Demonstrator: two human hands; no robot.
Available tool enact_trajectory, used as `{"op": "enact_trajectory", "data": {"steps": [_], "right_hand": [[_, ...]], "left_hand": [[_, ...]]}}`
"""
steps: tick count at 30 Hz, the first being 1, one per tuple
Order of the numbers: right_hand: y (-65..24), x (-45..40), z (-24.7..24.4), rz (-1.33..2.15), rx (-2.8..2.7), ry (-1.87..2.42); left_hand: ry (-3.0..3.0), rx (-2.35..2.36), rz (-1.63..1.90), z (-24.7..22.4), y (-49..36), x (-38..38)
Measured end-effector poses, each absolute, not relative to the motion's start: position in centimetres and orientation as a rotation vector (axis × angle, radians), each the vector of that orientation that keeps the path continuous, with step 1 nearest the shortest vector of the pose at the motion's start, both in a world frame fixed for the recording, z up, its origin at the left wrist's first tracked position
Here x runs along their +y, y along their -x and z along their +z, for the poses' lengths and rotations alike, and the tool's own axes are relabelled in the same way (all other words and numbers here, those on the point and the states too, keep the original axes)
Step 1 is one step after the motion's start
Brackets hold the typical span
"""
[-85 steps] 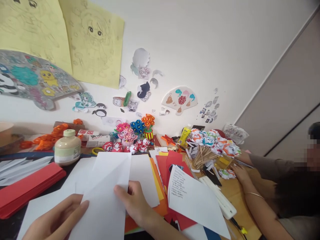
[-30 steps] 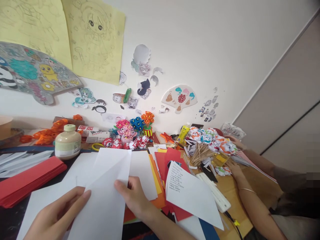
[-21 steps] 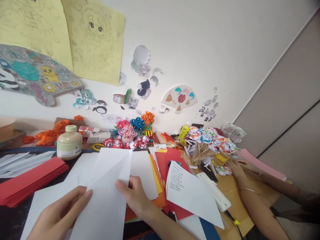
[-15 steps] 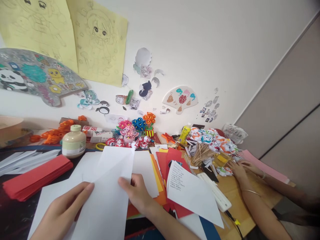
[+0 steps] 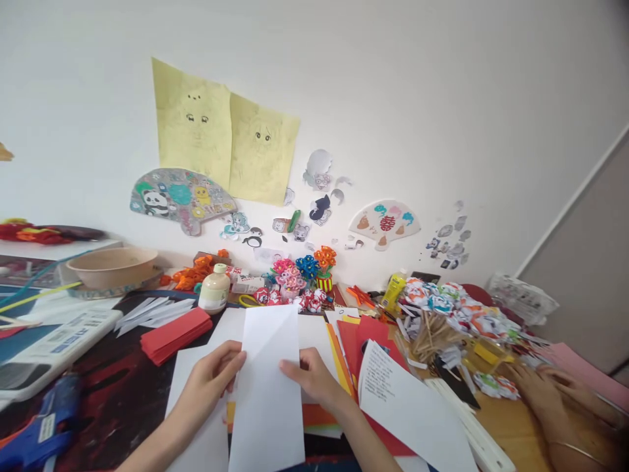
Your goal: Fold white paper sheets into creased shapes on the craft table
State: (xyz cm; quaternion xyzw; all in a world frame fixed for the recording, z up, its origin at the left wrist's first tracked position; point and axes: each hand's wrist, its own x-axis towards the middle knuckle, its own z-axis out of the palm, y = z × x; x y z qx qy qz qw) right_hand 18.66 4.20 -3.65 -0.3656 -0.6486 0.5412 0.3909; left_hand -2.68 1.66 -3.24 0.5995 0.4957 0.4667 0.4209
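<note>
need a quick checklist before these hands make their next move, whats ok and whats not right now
1. Left hand gripping the white sheet at its left edge: ok.
2. Right hand holding the right edge, thumb on the face: ok.
3. No other paper under the sheet: not ok, white and orange paper lie beneath.
4. Cream bottle upright, cap on: ok.
5. Blue glue gun switched off: cannot tell.
6. Co-worker's hand apart from the sheet: ok.
</note>
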Motion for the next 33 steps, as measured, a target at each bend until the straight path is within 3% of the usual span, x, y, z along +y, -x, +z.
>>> {"op": "enact_trajectory", "data": {"steps": [8,33], "right_hand": [[-19.5,5.0,-3.3,1.171,-1.523,0.959],[-20.0,5.3,-3.2,1.120,-1.401,0.947]], "left_hand": [[-1.591,1.220,1.100,-3.7,3.0,1.6],[-1.688,1.301,1.004,-2.6,2.1,0.4]]}}
